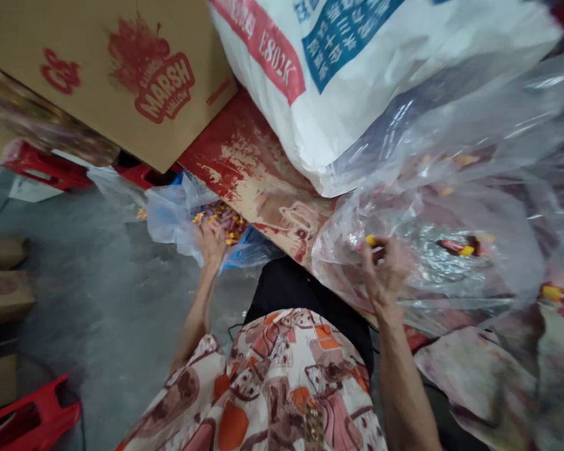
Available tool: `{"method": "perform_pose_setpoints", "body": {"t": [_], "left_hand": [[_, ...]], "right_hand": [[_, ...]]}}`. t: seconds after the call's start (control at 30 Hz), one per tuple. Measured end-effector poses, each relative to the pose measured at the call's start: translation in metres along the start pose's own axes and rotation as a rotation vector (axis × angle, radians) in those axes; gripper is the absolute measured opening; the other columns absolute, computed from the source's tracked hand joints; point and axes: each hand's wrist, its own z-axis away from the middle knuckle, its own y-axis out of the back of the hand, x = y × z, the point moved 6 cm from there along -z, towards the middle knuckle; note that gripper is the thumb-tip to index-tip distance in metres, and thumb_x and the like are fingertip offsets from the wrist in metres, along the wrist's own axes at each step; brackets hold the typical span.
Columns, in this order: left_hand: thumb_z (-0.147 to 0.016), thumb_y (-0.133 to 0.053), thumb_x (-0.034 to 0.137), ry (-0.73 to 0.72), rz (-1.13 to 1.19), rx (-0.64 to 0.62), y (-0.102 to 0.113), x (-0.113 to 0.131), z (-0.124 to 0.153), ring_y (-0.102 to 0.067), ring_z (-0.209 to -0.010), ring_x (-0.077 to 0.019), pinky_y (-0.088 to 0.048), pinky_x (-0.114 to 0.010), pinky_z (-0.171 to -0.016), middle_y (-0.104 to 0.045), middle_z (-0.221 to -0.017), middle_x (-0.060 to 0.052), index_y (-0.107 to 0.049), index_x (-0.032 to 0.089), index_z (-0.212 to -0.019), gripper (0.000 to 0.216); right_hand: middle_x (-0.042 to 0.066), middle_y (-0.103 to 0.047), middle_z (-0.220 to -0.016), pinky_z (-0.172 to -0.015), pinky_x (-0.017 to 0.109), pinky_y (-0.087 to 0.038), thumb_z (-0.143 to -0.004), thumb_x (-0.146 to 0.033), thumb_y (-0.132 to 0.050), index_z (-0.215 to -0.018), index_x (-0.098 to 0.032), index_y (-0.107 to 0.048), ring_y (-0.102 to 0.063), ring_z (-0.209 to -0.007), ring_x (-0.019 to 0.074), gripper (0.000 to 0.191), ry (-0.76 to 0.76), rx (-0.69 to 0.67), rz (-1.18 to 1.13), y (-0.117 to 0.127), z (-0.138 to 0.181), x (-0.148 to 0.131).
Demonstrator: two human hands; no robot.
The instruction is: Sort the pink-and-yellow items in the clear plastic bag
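My left hand (pixel 210 245) reaches down into a clear plastic bag (pixel 178 216) that holds several small red and yellow pieces (pixel 223 219); its fingers are curled among them, and what they grip is hidden. My right hand (pixel 384 270) is closed in a pinch on a small dark piece with a yellow tip (pixel 372 242). It is held at the mouth of a large clear plastic bag (pixel 470 207) on the right. More red and yellow pieces (pixel 458 247) lie inside that bag.
A "Marsh Mallow" cardboard box (pixel 122 75) stands at the upper left, a white woven sack (pixel 357 81) at the top, and a red printed board (pixel 254 175) between them. Red plastic stools (pixel 42 166) and small boxes (pixel 2 275) line the grey floor at left.
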Motion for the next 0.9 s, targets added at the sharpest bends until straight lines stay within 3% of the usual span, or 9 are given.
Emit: {"method": "perform_pose_setpoints", "body": {"t": [0.07,0.13,0.27,0.37,0.47,0.53,0.7,0.9], "left_hand": [[-0.103,-0.064,0.034,-0.055,0.000,0.055,-0.003,0.015,-0.001,-0.063,-0.136,-0.0395,-0.050,-0.069,-0.123,-0.067,-0.136,-0.020,-0.064,0.021,-0.130,0.030],[-0.107,-0.058,0.033,-0.180,0.065,0.025,-0.023,0.051,0.002,-0.070,-0.123,-0.0345,-0.058,-0.061,-0.115,-0.071,-0.130,-0.018,-0.066,0.023,-0.132,0.028],[-0.116,-0.049,0.037,-0.529,0.257,-0.184,-0.106,0.161,0.009,-0.075,-0.116,-0.0255,-0.062,-0.043,-0.110,-0.078,-0.122,-0.012,-0.073,0.023,-0.126,0.030],[-0.119,-0.043,0.028,-0.751,0.256,-0.326,-0.182,0.235,0.001,-0.073,-0.124,-0.0257,-0.058,-0.041,-0.115,-0.077,-0.125,-0.014,-0.071,0.018,-0.131,0.032],[-0.112,-0.052,0.017,-0.677,-0.013,-0.360,-0.244,0.267,-0.023,-0.070,-0.129,-0.0329,-0.058,-0.046,-0.113,-0.073,-0.131,-0.021,-0.068,0.013,-0.129,0.024],[-0.105,-0.056,0.008,-0.621,-0.158,-0.370,-0.265,0.272,-0.035,-0.069,-0.130,-0.0363,-0.057,-0.047,-0.110,-0.071,-0.133,-0.024,-0.068,0.012,-0.124,0.023],[-0.091,-0.068,0.002,-0.680,-0.075,-0.451,-0.268,0.267,-0.048,-0.069,-0.125,-0.0324,-0.056,-0.045,-0.111,-0.072,-0.129,-0.017,-0.065,0.019,-0.119,0.033],[-0.094,-0.074,0.016,-0.420,0.411,-0.498,-0.228,0.253,-0.051,-0.071,-0.087,-0.0180,-0.061,-0.033,-0.089,-0.073,-0.104,-0.004,-0.065,0.021,-0.122,0.029]], "right_hand": [[0.008,-0.070,-0.082,-0.076,0.043,-0.049,-0.105,-0.068,-0.046,-0.097,-0.023,-0.067,-0.059,-0.069,0.0241,0.050,-0.023,-0.053,-0.004,-0.017,0.005,0.001],[0.011,-0.074,-0.085,-0.082,0.046,-0.050,-0.110,-0.066,-0.041,-0.094,-0.024,-0.067,-0.064,-0.075,0.0263,0.053,-0.039,-0.105,-0.011,-0.028,0.005,0.005],[0.011,-0.078,-0.091,-0.088,0.046,-0.049,-0.115,-0.062,-0.037,-0.091,-0.025,-0.066,-0.068,-0.084,0.0275,0.054,-0.022,-0.171,0.001,-0.033,0.003,0.011],[0.010,-0.077,-0.091,-0.086,0.044,-0.048,-0.114,-0.058,-0.039,-0.092,-0.025,-0.066,-0.067,-0.084,0.0275,0.049,-0.027,-0.189,0.039,-0.032,0.004,0.015],[0.009,-0.077,-0.089,-0.085,0.041,-0.048,-0.114,-0.054,-0.041,-0.091,-0.025,-0.066,-0.066,-0.083,0.0259,0.045,-0.037,-0.208,0.039,-0.032,0.004,0.016],[0.007,-0.077,-0.086,-0.083,0.038,-0.048,-0.115,-0.054,-0.044,-0.091,-0.025,-0.066,-0.066,-0.082,0.0246,0.043,-0.042,-0.206,-0.012,-0.030,0.004,0.014],[0.007,-0.075,-0.093,-0.077,0.034,-0.048,-0.115,-0.052,-0.048,-0.096,-0.023,-0.069,-0.059,-0.072,0.0192,0.041,-0.029,0.031,-0.050,-0.011,0.002,0.016],[0.005,-0.072,-0.087,-0.078,0.036,-0.048,-0.111,-0.058,-0.050,-0.087,-0.024,-0.064,-0.058,-0.073,0.0198,0.044,-0.119,0.099,-0.101,-0.003,-0.006,0.020]]}}
